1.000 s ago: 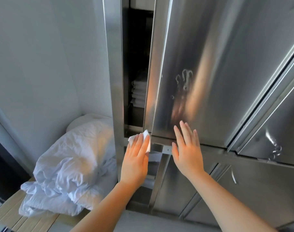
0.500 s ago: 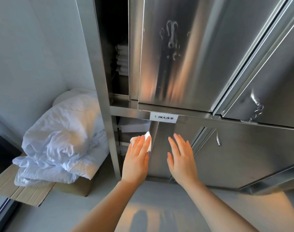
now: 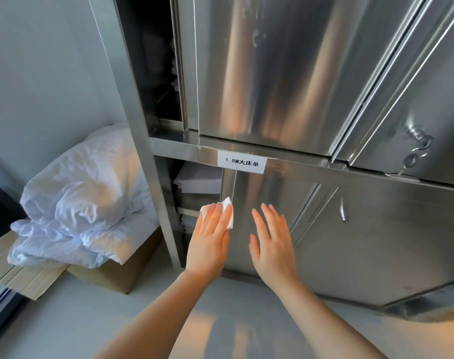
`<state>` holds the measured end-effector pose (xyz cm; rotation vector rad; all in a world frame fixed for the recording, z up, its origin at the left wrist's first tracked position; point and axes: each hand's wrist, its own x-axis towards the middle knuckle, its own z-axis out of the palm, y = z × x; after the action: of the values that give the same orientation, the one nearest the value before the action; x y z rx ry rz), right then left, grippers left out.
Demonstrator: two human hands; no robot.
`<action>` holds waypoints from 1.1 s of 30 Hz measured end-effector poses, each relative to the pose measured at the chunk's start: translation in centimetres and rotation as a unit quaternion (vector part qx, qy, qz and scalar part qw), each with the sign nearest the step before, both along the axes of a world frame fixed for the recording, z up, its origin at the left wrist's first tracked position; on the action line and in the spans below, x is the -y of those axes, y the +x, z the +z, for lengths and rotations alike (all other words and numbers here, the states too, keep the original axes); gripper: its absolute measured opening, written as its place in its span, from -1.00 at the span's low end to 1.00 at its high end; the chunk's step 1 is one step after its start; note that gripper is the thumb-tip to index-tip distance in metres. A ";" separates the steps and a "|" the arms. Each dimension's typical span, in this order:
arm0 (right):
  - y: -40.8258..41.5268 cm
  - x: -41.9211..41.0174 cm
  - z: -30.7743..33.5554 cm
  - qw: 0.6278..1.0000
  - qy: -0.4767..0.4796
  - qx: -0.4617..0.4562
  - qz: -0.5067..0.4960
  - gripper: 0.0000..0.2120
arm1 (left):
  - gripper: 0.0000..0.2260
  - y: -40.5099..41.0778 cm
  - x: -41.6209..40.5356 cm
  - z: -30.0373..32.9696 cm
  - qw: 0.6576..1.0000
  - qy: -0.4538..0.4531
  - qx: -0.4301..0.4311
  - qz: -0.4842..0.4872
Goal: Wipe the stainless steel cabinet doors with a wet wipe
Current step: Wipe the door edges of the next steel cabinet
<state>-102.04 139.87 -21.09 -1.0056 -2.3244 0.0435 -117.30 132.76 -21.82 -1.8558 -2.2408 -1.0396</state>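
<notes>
Pressing a white wet wipe [image 3: 227,212] against the left edge of the lower cabinet door [image 3: 262,198] with the flat left hand [image 3: 210,235].

The left fingers lie straight over the wipe, pinning it to the steel rather than gripping it; the right hand [image 3: 271,240] is spread, fingers straight, holding nothing, at the same door just beside the left. A white label [image 3: 242,161] sits on the rail above them, under the upper door [image 3: 272,73]. Left of the wipe the cabinet stands open, showing folded white linen [image 3: 197,177]. Bundled white bedding [image 3: 78,203] rests on cardboard boxes [image 3: 109,274] near the corner post [image 3: 143,130].
</notes>
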 end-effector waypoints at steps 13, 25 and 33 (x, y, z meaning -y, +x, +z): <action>-5.3 -13.9 -12.0 0.953 0.299 -0.032 -0.030 -0.50 | -0.56 -5.1 -15.1 -11.2 0.958 0.252 -0.138 0.003; -6.5 -18.0 -14.6 0.897 0.428 -0.003 -0.112 -0.42 | -0.51 -5.1 -19.3 -10.8 0.925 0.338 -0.171 0.003; -6.7 -18.2 -14.6 0.887 0.448 -0.020 -0.114 -0.42 | -0.49 -5.7 -20.2 -13.4 0.911 0.363 -0.198 0.004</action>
<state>-108.74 158.05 -35.67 -0.7432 -1.8130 -0.9971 -123.00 152.91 -35.17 -1.5297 -1.3638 -1.1467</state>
